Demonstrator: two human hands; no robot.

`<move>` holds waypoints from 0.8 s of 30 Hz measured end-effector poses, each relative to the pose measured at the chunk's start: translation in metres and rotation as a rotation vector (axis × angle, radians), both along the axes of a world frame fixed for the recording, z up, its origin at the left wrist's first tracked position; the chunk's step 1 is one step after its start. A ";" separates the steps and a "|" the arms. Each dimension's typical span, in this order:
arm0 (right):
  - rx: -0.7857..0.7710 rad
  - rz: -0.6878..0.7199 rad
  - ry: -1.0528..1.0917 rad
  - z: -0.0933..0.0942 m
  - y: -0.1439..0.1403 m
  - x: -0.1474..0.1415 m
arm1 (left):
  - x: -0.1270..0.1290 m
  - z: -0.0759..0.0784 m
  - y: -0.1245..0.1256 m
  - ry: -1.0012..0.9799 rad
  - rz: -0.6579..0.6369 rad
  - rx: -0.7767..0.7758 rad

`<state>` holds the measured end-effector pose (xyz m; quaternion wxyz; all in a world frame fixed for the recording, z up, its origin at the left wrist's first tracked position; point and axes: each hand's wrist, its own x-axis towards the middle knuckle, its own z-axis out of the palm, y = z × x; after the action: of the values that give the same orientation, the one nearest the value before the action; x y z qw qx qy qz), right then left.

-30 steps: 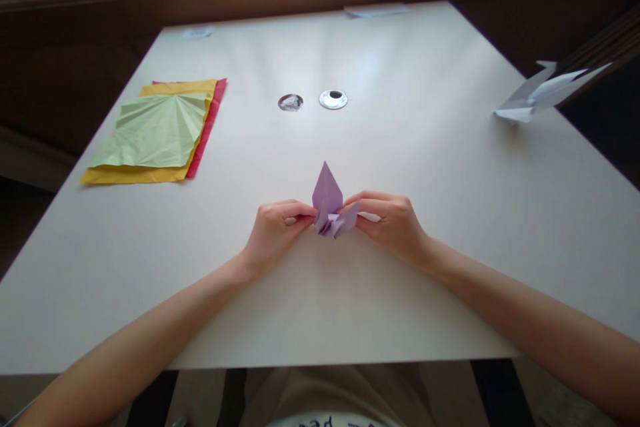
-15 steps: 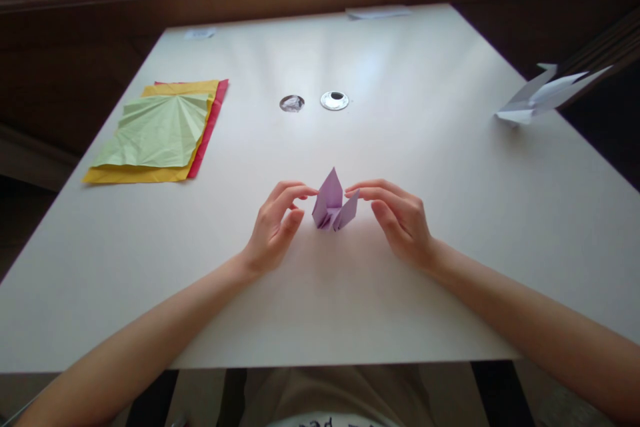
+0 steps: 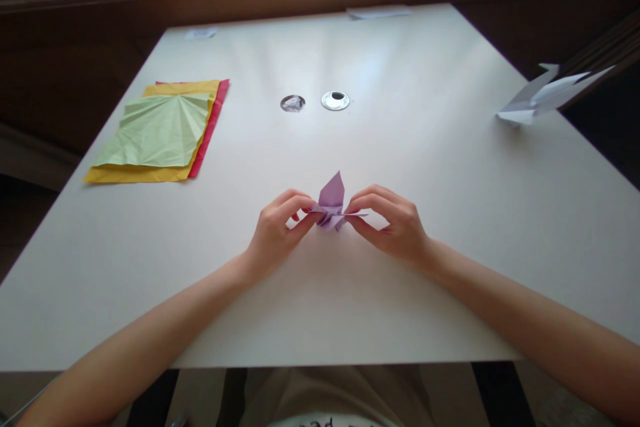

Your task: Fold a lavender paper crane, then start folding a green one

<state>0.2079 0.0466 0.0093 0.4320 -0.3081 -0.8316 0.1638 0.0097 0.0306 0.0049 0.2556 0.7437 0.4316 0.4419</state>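
Observation:
A small folded purple paper figure point(image 3: 332, 195) stands near the middle of the white table point(image 3: 320, 300), one pointed flap sticking up at its back. My left hand point(image 3: 285, 220) pinches its left flap between thumb and fingers. On the other side, my right hand point(image 3: 387, 217) pinches the right flap, whose tip shows past the fingers. Both flaps are spread outward and lie nearly flat. The fingertips hide part of the folds.
Green point(image 3: 155, 133), yellow point(image 3: 140, 175) and red point(image 3: 213, 130) paper sheets lie stacked at the left. Two round holes, one with a metal ring point(image 3: 335, 101), are beyond the figure. A white folded paper figure point(image 3: 543, 97) sits near the right edge.
My hands have closed from beside the purple paper figure onto its two side flaps. The flaps, upright before, are now pulled down and outward.

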 end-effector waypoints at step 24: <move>-0.132 -0.070 0.157 0.002 -0.006 0.002 | 0.002 0.003 -0.006 0.109 0.051 0.163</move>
<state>0.2103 0.0406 0.0109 0.4802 -0.3510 -0.7713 0.2265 0.0119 0.0249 0.0075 0.1590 0.7735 0.4264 0.4410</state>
